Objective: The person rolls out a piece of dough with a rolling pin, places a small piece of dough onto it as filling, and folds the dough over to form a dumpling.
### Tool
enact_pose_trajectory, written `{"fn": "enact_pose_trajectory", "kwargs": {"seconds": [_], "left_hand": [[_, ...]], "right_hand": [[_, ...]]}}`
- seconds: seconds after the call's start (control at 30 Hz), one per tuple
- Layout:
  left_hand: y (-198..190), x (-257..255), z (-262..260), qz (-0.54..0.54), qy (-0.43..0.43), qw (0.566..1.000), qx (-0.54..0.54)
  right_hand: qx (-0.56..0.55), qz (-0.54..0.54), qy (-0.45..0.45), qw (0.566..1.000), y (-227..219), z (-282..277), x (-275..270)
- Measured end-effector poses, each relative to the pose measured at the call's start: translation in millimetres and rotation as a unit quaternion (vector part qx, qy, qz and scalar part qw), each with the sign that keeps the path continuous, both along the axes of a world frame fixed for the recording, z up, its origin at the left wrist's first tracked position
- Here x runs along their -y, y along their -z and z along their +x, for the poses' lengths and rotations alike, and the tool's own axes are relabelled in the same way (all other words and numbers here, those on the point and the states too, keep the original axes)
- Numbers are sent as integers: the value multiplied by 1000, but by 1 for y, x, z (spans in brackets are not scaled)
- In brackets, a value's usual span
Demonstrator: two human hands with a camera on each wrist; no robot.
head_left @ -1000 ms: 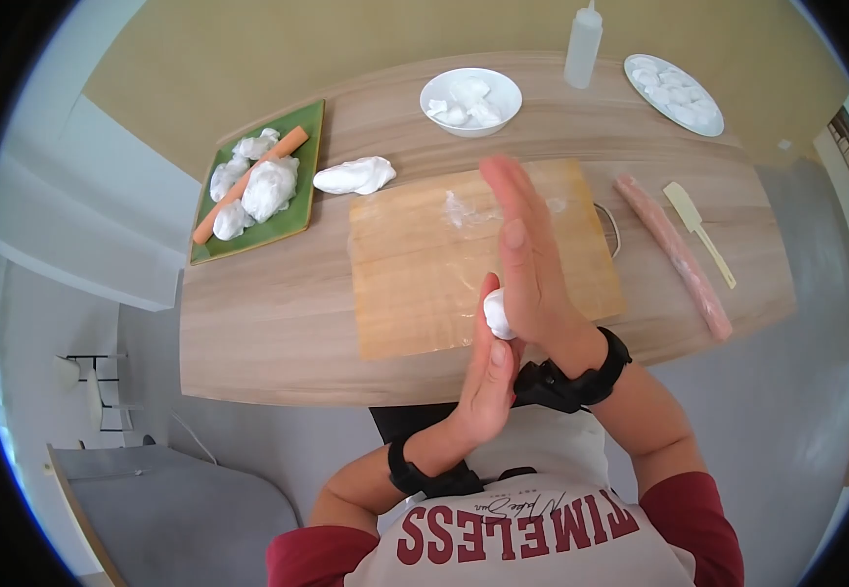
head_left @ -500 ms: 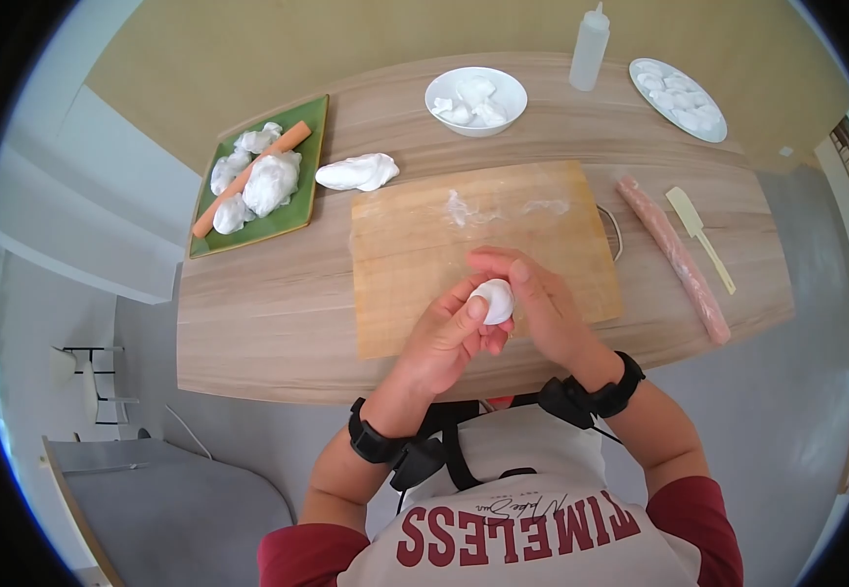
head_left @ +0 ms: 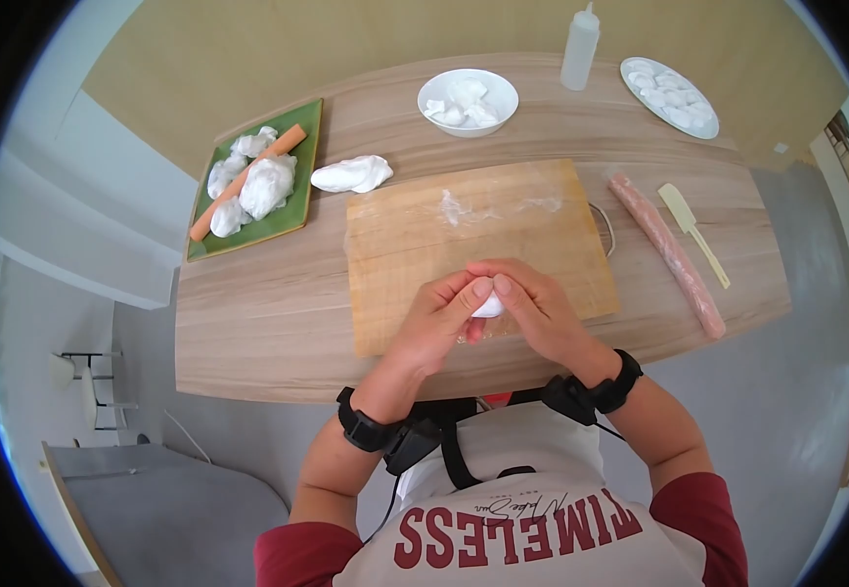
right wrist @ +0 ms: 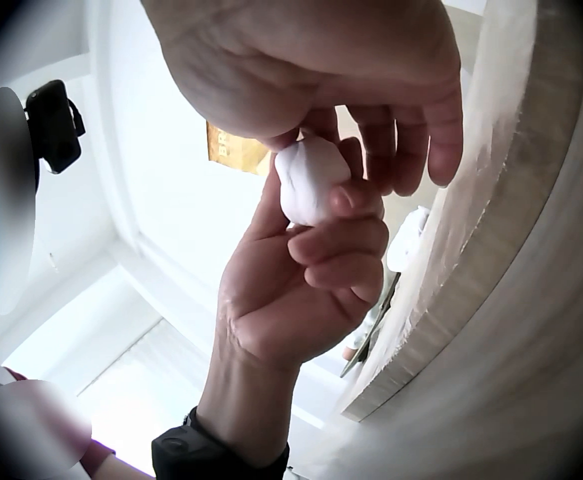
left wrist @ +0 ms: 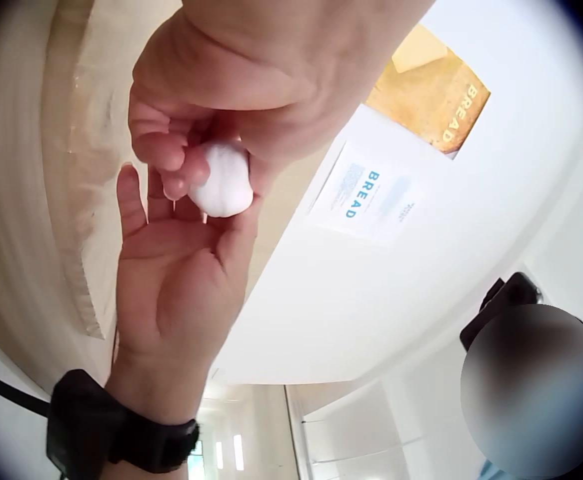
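Observation:
A small ball of smooth white dough point(head_left: 489, 307) sits between both hands, over the near part of the wooden board point(head_left: 395, 254). My left hand point(head_left: 432, 321) holds it with curled fingers, thumb on top. In the right wrist view a shallow crease runs down the dough ball point(right wrist: 312, 180). My right hand point(head_left: 548, 318) pinches the ball from the other side, its thumb tip beside the left thumb. The right hand's other fingers point(right wrist: 410, 150) extend past the ball, fairly straight. From above, the thumbs and fingers hide much of the ball.
A green tray point(head_left: 292, 210) bears white wrapped lumps and an orange stick. Beside it lies a white lump point(head_left: 352, 174). Behind the board stand a white bowl point(head_left: 469, 74), a squeeze bottle point(head_left: 579, 51) and a plate point(head_left: 630, 76) of white pieces. A pink roll point(head_left: 664, 249) and spatula point(head_left: 681, 210) lie right.
The palms were pressed together around the ball, fingers straight; they then parted and lowered. The left fingers curled round the ball, and now the right thumb and fingers have closed in on it too.

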State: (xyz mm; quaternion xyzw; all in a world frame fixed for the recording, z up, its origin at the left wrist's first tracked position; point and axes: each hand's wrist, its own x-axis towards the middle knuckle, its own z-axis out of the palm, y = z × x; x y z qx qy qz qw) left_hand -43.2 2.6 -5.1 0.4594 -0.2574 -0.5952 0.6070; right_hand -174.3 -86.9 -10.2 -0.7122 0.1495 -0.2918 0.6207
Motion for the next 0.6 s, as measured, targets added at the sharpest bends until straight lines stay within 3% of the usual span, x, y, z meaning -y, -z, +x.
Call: {"fn": "enact_pose_trajectory", "kwargs": {"seconds": [0.1, 0.17, 0.37, 0.6], "left_hand": [[9, 5, 6, 14, 12, 995, 93], [10, 11, 7, 31, -39, 978, 205], [5, 15, 7, 9, -43, 990, 136], [10, 19, 10, 13, -73, 986, 148]], "right_hand": [[-30, 10, 7, 999, 0, -2, 3], [-43, 23, 5, 999, -2, -2, 6], [-47, 37, 25, 998, 3, -3, 13], [-66, 131, 36, 989, 5, 4, 21]]}}
